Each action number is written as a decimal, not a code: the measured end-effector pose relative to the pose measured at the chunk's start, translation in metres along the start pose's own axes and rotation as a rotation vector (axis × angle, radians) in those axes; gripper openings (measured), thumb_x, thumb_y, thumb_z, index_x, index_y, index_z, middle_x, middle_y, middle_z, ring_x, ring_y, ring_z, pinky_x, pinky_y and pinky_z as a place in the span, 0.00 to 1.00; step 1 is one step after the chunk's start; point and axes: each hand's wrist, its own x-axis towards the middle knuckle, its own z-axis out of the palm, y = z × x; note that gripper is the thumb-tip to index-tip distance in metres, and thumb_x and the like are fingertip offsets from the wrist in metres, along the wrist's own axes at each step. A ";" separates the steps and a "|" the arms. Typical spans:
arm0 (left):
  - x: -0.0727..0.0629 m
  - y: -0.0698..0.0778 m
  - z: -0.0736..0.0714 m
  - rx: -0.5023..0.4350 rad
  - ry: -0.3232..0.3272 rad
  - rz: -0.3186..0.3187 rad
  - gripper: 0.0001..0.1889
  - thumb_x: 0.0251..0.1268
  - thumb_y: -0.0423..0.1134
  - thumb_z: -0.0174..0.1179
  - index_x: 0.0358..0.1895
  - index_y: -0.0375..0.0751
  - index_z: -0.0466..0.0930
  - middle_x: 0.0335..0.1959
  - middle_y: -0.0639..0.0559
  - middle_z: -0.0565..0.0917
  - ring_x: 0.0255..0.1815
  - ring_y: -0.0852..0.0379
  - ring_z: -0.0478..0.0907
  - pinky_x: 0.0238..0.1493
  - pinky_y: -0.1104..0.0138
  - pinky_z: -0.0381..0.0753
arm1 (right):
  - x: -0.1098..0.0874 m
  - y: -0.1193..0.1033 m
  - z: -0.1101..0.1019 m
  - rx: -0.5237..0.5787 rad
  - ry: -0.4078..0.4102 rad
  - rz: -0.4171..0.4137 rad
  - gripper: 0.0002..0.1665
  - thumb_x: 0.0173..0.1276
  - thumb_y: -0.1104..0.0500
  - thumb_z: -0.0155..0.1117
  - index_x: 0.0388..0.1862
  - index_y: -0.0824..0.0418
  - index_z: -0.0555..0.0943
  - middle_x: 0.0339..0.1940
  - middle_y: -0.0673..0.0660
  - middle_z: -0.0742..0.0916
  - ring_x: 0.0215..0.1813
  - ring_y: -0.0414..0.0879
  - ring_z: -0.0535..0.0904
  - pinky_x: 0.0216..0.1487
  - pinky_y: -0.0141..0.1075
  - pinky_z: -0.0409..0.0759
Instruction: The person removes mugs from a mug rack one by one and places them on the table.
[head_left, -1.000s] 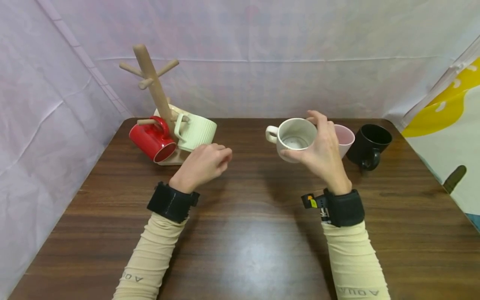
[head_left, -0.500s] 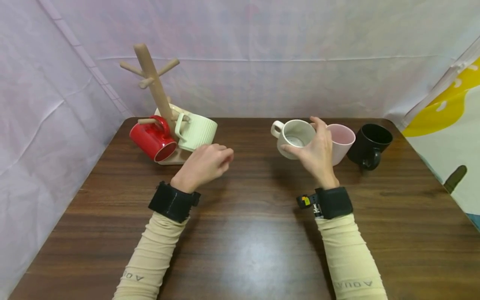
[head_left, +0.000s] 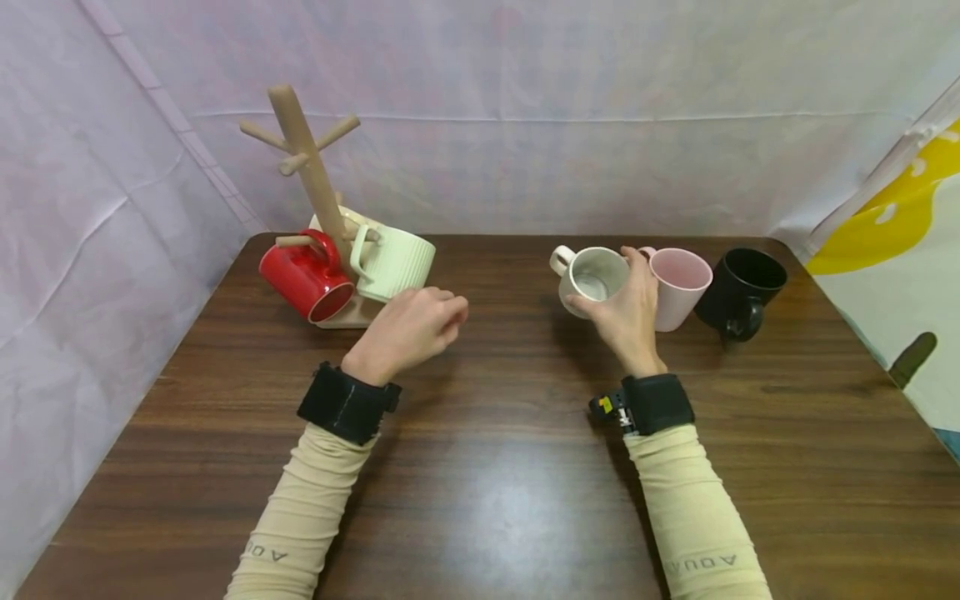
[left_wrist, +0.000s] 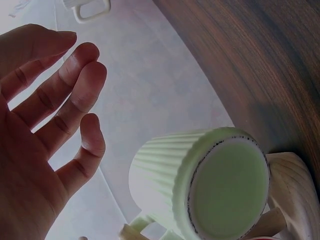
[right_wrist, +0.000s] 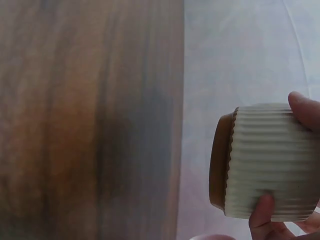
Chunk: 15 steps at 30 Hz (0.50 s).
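Observation:
My right hand [head_left: 626,312] grips a white mug [head_left: 590,307] by its sides, thumb on the near side and fingers round the far side. The mug stands mouth up, handle toward the back left. In the right wrist view this mug [right_wrist: 272,165] shows a ribbed body and a brown base. My left hand [head_left: 408,333] holds nothing, its fingers loosely bent, just in front of a pale green ribbed mug [head_left: 401,262]. That mug hangs by its handle on a wooden mug tree [head_left: 315,179]. In the left wrist view the left hand [left_wrist: 50,110] appears beside the green mug [left_wrist: 165,170].
A red mug [head_left: 300,283] hangs on the tree's left, and a cream mug [head_left: 351,218] is partly hidden behind. Upper pegs [head_left: 337,133] stick out bare. Right of my right hand stand a pink mug [head_left: 675,300] and a black mug [head_left: 727,292]. A curtain [head_left: 495,167] backs the table [head_left: 480,467].
My right hand has lowered the white mug toward the table and shifted slightly left, uncovering more of the pink mug. The white mug's handle has turned toward the back. My left hand has stayed nearly still.

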 end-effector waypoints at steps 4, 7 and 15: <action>0.000 0.000 -0.001 0.000 0.000 -0.003 0.05 0.60 0.28 0.68 0.35 0.40 0.82 0.30 0.50 0.84 0.30 0.53 0.81 0.32 0.60 0.81 | -0.002 0.003 0.003 -0.007 0.004 0.009 0.57 0.40 0.63 0.88 0.68 0.74 0.67 0.65 0.73 0.75 0.67 0.68 0.67 0.70 0.56 0.62; 0.000 0.001 -0.002 -0.002 -0.001 -0.002 0.05 0.60 0.29 0.68 0.35 0.40 0.82 0.30 0.50 0.84 0.29 0.53 0.80 0.32 0.61 0.80 | -0.003 0.006 0.004 -0.013 -0.009 0.026 0.57 0.40 0.64 0.87 0.68 0.75 0.66 0.65 0.73 0.75 0.67 0.68 0.68 0.70 0.57 0.62; -0.001 0.000 -0.002 -0.003 0.002 -0.004 0.05 0.60 0.28 0.68 0.35 0.40 0.82 0.29 0.50 0.84 0.29 0.53 0.80 0.32 0.60 0.80 | -0.005 0.013 0.007 -0.007 -0.032 0.044 0.55 0.41 0.65 0.87 0.67 0.76 0.66 0.63 0.74 0.75 0.66 0.68 0.70 0.69 0.56 0.63</action>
